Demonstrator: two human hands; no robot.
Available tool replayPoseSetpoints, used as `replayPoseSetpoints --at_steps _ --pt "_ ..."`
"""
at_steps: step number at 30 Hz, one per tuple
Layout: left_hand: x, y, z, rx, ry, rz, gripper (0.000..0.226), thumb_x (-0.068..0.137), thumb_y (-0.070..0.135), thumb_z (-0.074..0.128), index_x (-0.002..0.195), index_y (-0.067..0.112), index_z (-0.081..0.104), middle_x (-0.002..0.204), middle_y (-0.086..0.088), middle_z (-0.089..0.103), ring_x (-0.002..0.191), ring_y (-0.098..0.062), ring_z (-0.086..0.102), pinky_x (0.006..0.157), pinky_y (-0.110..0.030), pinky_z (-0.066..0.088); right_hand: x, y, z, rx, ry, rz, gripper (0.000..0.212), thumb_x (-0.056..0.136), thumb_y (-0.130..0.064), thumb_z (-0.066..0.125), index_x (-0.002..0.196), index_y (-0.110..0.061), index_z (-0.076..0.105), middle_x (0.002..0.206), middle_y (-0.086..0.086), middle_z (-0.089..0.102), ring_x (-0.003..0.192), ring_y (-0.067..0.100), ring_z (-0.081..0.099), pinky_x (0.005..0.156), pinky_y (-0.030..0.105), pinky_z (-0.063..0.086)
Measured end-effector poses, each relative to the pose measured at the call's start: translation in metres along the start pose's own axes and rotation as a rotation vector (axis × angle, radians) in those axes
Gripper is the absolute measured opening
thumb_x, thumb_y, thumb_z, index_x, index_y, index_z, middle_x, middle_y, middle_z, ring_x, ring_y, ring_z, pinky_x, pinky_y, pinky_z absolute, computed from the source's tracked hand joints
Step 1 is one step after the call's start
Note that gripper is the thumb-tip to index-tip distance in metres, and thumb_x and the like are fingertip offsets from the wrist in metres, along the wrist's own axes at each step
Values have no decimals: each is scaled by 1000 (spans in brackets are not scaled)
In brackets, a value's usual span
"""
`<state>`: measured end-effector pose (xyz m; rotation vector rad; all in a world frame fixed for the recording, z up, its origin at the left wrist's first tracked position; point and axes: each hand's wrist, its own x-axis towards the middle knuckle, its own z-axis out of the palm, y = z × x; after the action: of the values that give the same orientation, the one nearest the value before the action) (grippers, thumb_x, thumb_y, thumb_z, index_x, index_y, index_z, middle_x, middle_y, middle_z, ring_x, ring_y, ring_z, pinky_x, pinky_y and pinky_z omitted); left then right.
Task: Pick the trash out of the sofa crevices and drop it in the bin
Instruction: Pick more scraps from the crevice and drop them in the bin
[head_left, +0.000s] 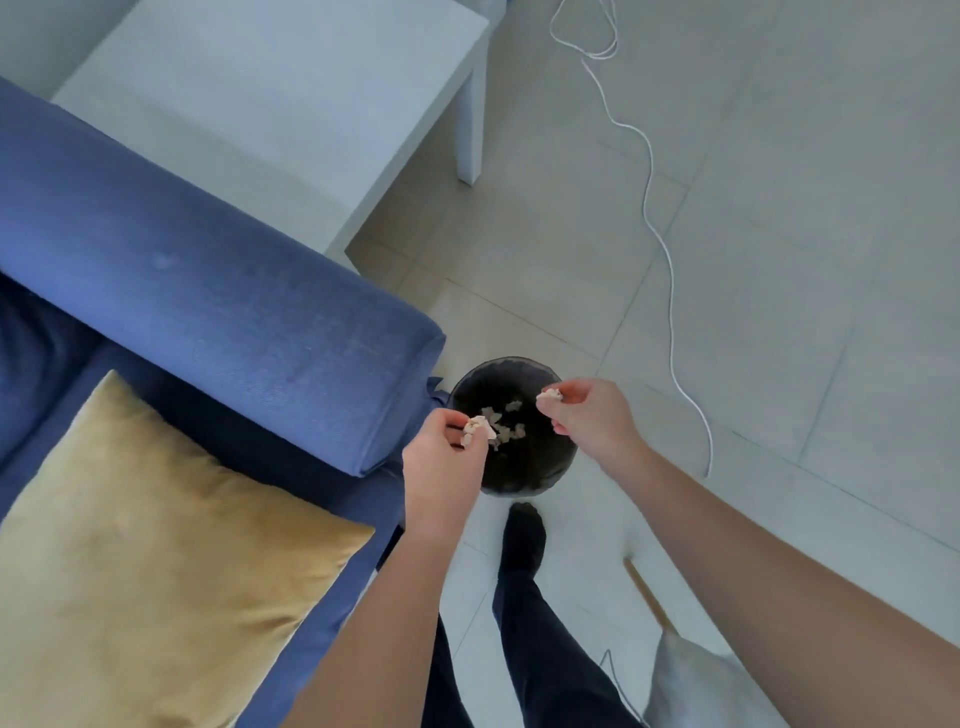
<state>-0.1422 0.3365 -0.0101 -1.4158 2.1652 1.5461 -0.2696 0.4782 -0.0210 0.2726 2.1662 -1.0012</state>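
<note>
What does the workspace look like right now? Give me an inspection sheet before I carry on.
Surface: pale tiled floor; blue sofa at left.
Job's things: black bin on the floor beside the sofa arm, pale scraps already inside.
Clutter: mustard cushion on the sofa seat.
Grippers: left hand and right hand over the bin, each pinching a pale scrap.
Cables: white cord snaking across the floor, right of the bin.
Surroundings: white side table behind the sofa arm.
</note>
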Motion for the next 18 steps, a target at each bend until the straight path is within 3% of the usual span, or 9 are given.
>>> replayPoseSetpoints --at_steps 2,5,7,10,13,16,18 --pt "9 -12 16 56 -27 -51 12 94 39 69 96 28 66 83 8 73 77 -12 70 61 -27 55 6 23 2 -4 -17 44 12 87 -19 79 80 -29 79 74 10 77 67 25 73 89 49 65" --pt "21 -29 36 143 -45 -124 18 88 50 66 92 32 64 78 8 73 75 -15 72 66 -38 64 11 53 9 -26 -30 96 11 88 -16 77 80 -24 78 61 3 68 59 21 64 83 48 63" --pt "28 -39 47 161 -64 -155 21 88 51 68 93 31 65 79 9 75 76 -15 74 67 -38 65 15 68 16 -39 -40 128 10 88 -15 78 81 -22 77 62 2 68 62 22 65 83 48 64" --pt "39 -40 61 110 -86 -176 23 90 43 73 102 23 69 89 2 78 80 -16 76 61 -28 58 22 85 29 -54 -28 162 5 89 -17 78 91 -21 78 73 1 71 73 23 69 87 44 65" --pt "50 -37 70 73 -119 -185 32 93 40 73 120 23 69 104 0 79 92 -18 77 66 -25 57 35 95 41 -47 -31 159 33 89 -18 77 122 -14 77 86 9 75 79 24 70 89 42 62" --pt "56 -37 73 74 -176 -187 57 97 36 72 150 19 56 136 -5 71 120 -25 71 100 -44 60 45 99 44 -54 -59 175 76 88 -18 77 158 -13 48 110 12 77 104 34 74 102 49 58" --pt "58 -39 72 86 -209 -192 63 100 32 70 157 16 48 148 -8 62 133 -25 62 112 -45 52 48 98 42 -62 -59 194 85 89 -19 76 164 -13 37 124 9 71 113 37 72 106 49 55"
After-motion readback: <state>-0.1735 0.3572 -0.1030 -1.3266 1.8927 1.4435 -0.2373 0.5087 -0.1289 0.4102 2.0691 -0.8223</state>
